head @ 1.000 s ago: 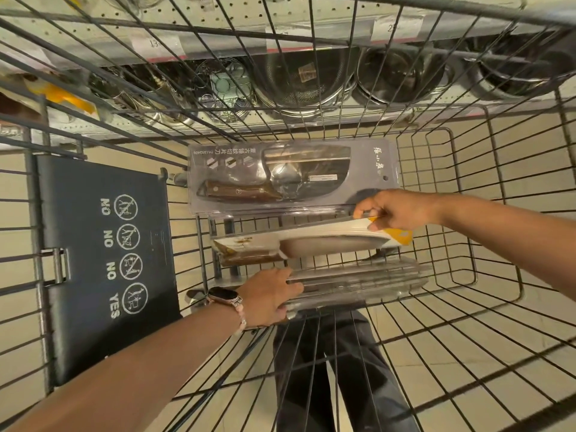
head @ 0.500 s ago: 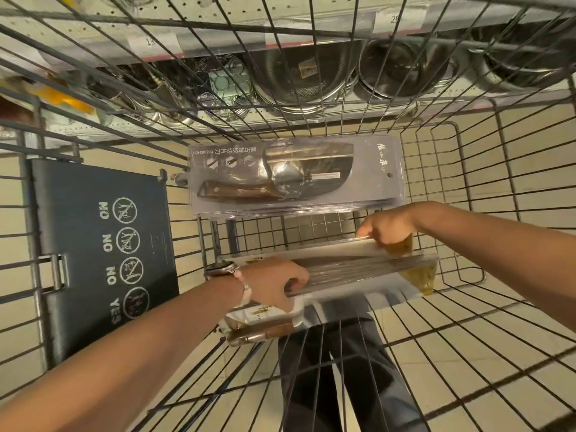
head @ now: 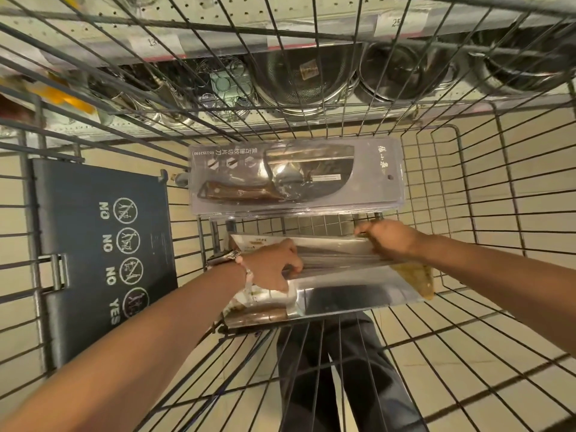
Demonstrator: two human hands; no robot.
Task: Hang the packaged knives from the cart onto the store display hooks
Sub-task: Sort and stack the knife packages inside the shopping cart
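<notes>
Inside the wire cart (head: pixel 486 213) both my hands hold a stack of clear-packaged knives (head: pixel 343 294). My left hand (head: pixel 274 266) grips its left end, fingers curled over the packages near the wooden handle. My right hand (head: pixel 392 241) grips the right end by the yellow card corner. The stack is tilted, its near face showing a wide steel blade. Farther in, a grey packaged cleaver (head: pixel 293 179) with a brown handle lies flat on the cart floor, apart from both hands.
The cart's dark child-seat flap (head: pixel 103 254) with NO/YES signs stands at left. Beyond the cart wall is a store shelf (head: pixel 311 73) of steel bowls and strainers, with pegboard above. My dark trousers (head: pixel 336 375) show under the cart floor.
The packages came together into one stack and moved toward me, tilting so the blade face shows. My left hand shifted up over the stack; my right hand moved down and right.
</notes>
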